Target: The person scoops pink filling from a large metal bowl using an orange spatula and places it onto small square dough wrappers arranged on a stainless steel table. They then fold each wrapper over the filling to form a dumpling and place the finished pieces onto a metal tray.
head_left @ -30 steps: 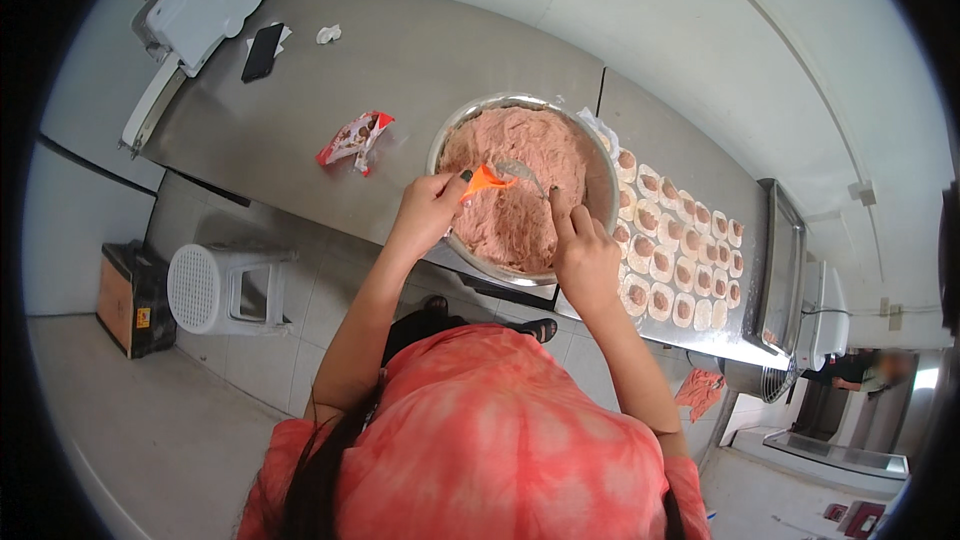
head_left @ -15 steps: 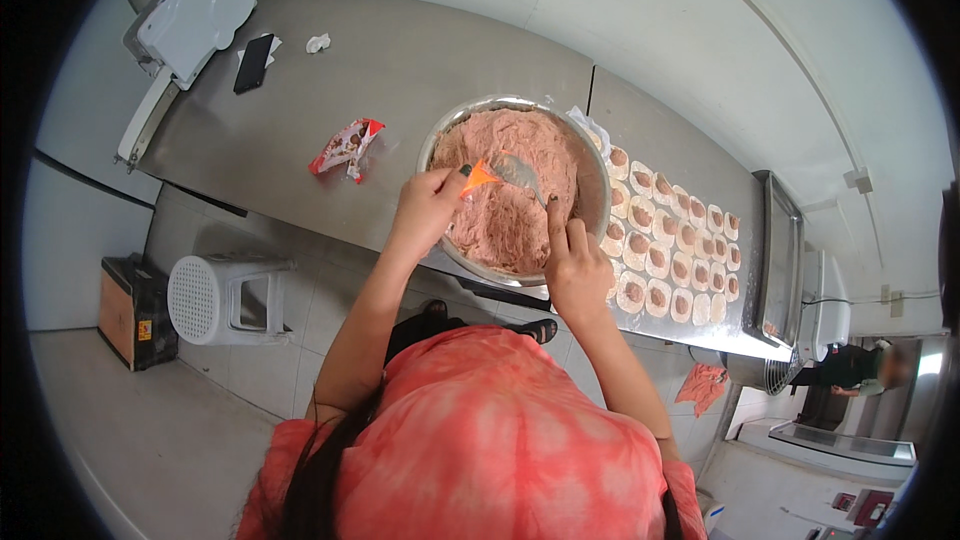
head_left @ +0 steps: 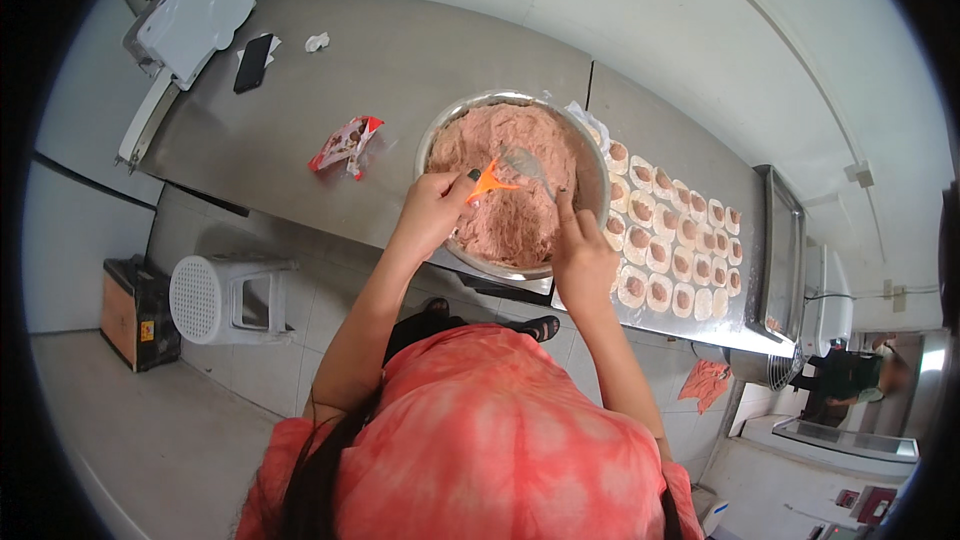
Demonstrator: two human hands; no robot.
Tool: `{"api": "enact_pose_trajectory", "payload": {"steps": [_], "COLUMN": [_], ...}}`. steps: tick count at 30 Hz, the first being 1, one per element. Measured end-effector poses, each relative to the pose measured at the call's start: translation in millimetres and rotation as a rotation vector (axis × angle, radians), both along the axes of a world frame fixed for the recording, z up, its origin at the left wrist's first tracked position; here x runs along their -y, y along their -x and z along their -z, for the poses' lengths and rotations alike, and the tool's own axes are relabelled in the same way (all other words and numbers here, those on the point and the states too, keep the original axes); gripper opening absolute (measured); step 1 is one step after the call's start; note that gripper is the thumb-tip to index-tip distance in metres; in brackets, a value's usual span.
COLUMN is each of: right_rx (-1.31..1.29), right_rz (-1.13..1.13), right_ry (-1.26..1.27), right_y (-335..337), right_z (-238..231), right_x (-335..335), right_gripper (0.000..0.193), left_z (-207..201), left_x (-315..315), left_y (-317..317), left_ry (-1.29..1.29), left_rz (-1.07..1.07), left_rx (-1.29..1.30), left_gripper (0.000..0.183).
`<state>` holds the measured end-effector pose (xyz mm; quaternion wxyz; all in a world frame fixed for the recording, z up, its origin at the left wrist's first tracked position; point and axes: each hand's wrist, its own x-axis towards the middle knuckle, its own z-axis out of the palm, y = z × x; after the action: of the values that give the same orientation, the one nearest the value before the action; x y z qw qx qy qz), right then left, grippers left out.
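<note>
One metal bowl [head_left: 598, 178] of pink mince [head_left: 515, 232], left hand [head_left: 436, 210] pinching orange tool [head_left: 490, 182], right hand [head_left: 584, 255] gripping spoon [head_left: 523, 162]

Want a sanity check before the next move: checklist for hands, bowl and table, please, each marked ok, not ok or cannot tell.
1. Left hand has the orange tool: ok, gripped over the bowl.
2. Right hand has the spoon: ok, fingers at its handle end.
3. Mince in the bowl: ok, plenty there.
4. Spoon loaded: cannot tell from this angle.
5. Mince on every dough round: not ok, a couple at the near edge look bare.
6. Phone and red packet away from the bowl: ok, both lie on the table to its left.
</note>
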<state>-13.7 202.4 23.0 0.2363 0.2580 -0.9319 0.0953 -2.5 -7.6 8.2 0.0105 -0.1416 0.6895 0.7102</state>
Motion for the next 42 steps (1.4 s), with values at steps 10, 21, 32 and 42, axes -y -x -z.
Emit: {"api": "enact_pose_trajectory", "payload": {"steps": [10, 21, 32, 42], "right_rx": [-0.143, -0.008, -0.01, -0.083], "right_rz": [-0.085, -0.063, -0.075, -0.054], "right_ry": [-0.07, -0.097, -0.138, -0.237], "right_y": [-7.3, -14.4, -15.3, -15.0], "right_z": [7.2, -7.9, -12.6, 3.9], "right_x": [-12.5, -3.5, -4.6, -8.6], "right_gripper": [0.063, 0.058, 0.059, 0.063], "left_z": [-4.5, -6.6, -16.6, -7.8], "left_x": [-1.6, -6.4, -7.2, -9.1], "left_y": [-2.2, -4.8, -4.5, -5.0], "left_ry": [-0.157, 0.113, 0.215, 0.049], "left_rz": [0.053, 0.006, 0.018, 0.006], "left_rx": [-0.015, -0.07, -0.062, -0.068], "left_gripper": [0.036, 0.037, 0.037, 0.036]}}
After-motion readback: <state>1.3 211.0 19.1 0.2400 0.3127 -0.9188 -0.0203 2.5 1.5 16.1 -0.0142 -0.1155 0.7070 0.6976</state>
